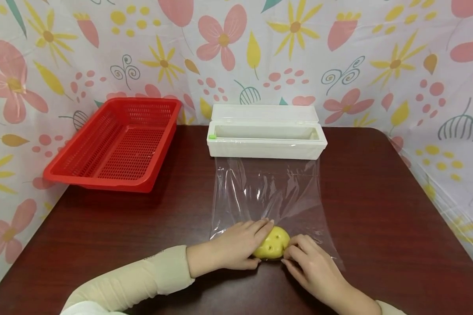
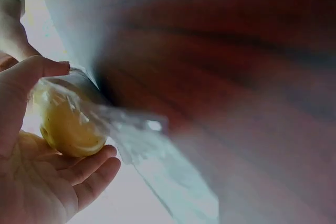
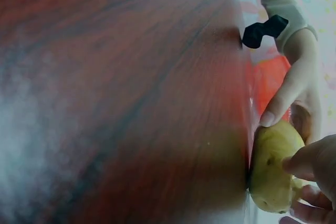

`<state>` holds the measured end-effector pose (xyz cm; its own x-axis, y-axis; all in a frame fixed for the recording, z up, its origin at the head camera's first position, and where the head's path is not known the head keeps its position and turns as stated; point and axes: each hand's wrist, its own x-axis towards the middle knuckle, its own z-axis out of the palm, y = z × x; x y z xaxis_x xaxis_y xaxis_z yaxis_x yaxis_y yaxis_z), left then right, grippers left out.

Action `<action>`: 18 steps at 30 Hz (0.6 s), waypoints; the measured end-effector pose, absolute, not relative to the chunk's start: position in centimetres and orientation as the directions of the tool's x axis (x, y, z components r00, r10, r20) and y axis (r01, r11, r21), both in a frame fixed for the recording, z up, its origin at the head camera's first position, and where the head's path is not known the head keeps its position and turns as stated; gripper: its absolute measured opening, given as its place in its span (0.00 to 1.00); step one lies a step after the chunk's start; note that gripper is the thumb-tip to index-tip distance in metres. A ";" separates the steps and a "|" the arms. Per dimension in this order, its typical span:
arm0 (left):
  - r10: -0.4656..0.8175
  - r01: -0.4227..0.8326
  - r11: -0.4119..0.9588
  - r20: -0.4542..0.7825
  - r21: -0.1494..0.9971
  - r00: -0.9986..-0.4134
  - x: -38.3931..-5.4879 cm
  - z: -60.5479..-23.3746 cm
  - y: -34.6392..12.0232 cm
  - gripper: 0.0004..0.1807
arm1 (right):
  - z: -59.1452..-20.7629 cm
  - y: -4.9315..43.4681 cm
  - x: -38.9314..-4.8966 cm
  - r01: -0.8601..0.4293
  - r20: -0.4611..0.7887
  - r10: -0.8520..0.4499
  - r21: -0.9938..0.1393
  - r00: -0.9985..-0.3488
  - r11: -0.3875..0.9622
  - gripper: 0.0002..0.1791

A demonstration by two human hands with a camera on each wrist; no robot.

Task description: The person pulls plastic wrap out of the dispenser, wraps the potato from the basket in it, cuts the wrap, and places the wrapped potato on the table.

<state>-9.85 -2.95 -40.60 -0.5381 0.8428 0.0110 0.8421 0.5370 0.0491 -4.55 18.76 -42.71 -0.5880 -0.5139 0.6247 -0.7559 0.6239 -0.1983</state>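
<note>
A yellow potato [image 1: 273, 243] with several small pits lies at the near end of a clear sheet of plastic wrap [image 1: 236, 188]. My left hand [image 1: 236, 245] holds its left side, fingers over the top and thumb low at the near edge. In the left wrist view, a fold of wrap covers part of the potato [image 2: 73, 129] between thumb and fingers. My right hand [image 1: 315, 267] grips the right end with bent fingers; in the right wrist view its thumb touches the potato [image 3: 270, 166]. The palm side of the right hand is hidden in the head view.
The wrap runs back to a white dispenser box [image 1: 266, 148], its lid [image 1: 264, 113] raised and a green slider [image 1: 212, 136] at its left end. A red perforated basket [image 1: 151, 175] stands at the back left of the dark wooden table [image 1: 378, 197]. Floral cloth [image 1: 244, 78] hangs behind.
</note>
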 end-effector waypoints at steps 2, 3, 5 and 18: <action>0.843 0.841 0.535 0.009 0.076 -0.537 -9.9 -40.5 -3.0 0.49 | -42.6 18.8 -4.5 -0.748 0.625 -0.509 -0.191 -0.592 0.635 0.21; 0.844 0.841 0.533 0.007 0.092 -0.536 -9.9 -40.5 -3.1 0.48 | -42.6 18.8 -4.5 -0.743 0.624 -0.505 -0.192 -0.597 0.641 0.22; 0.846 0.839 0.529 0.002 0.131 -0.534 -10.0 -40.4 -3.3 0.48 | -42.6 18.8 -4.4 -0.733 0.614 -0.500 -0.198 -0.611 0.651 0.22; 0.834 0.825 0.533 0.047 0.187 -0.550 -10.1 -40.2 -4.0 0.46 | -42.3 19.1 -5.1 -0.745 0.604 -0.489 -0.289 -0.629 0.602 0.21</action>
<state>-10.14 -3.96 -40.23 -0.5498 0.8340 0.0468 0.8250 0.5334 0.1866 -5.07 19.06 -42.26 -0.6290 -0.4890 0.6043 -0.7449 0.6016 -0.2885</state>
